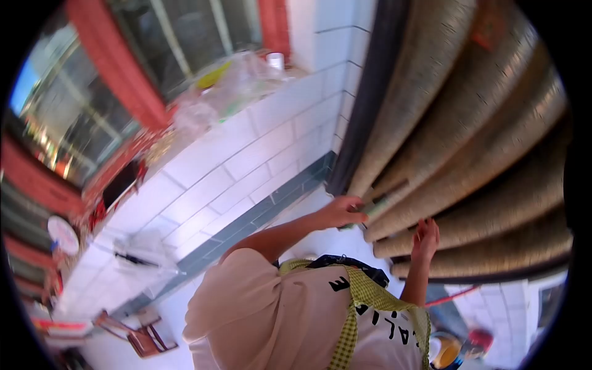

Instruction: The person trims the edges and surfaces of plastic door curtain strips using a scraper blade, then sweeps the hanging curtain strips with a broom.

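My left hand (345,211) is closed around a narrow greenish thing (375,208), blurred, whose kind I cannot make out. It is held out in front of a brown curtain (456,135) that hangs in deep folds. To the right, my right hand (425,237) is raised beside the lower curtain folds, its fingers loosely bent and slightly apart, with nothing visible in them. Whether it touches the cloth I cannot tell. Below both hands are my light shirt with dark letters (277,314) and a yellow-green checked apron (345,336).
A windowsill (179,148) with plastic bags (237,77) and a white cup (275,61) runs along the white tiled wall (246,154). A plastic bag (145,253) hangs on that wall. At the lower left stands a wooden chair (145,336); a pot (445,351) is at the lower right.
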`<action>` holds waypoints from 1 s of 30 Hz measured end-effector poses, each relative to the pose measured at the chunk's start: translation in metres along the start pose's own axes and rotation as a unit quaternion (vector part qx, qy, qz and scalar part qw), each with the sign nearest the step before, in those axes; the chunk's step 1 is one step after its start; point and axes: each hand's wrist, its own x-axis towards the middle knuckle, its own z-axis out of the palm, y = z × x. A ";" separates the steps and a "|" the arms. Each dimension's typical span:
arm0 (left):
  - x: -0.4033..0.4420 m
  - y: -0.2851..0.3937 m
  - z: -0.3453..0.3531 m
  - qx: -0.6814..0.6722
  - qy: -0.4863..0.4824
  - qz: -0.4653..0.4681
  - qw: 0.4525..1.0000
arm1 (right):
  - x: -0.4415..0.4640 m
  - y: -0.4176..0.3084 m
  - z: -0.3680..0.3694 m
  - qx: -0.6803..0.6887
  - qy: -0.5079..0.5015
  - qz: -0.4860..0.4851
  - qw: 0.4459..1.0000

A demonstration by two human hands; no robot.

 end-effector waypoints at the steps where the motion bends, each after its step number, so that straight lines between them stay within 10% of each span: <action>1: -0.033 0.038 -0.021 -0.023 0.071 -0.033 0.997 | 0.002 0.004 0.000 -0.038 -0.005 0.006 0.999; 5: -0.095 0.037 -0.077 -0.048 0.519 0.117 0.845 | 0.027 0.011 -0.015 -0.085 -0.030 0.062 0.994; 11: -0.207 0.044 -0.162 0.003 0.820 0.266 0.506 | 0.036 0.026 0.003 -0.144 -0.078 0.094 0.982; 19: -0.247 0.099 -0.274 -0.051 0.882 0.095 0.458 | 0.022 0.032 0.032 -0.192 -0.128 0.115 0.966; 30: -0.195 0.082 -0.305 -0.179 0.815 -0.021 0.551 | 0.010 0.042 -0.010 -0.130 -0.092 0.100 0.982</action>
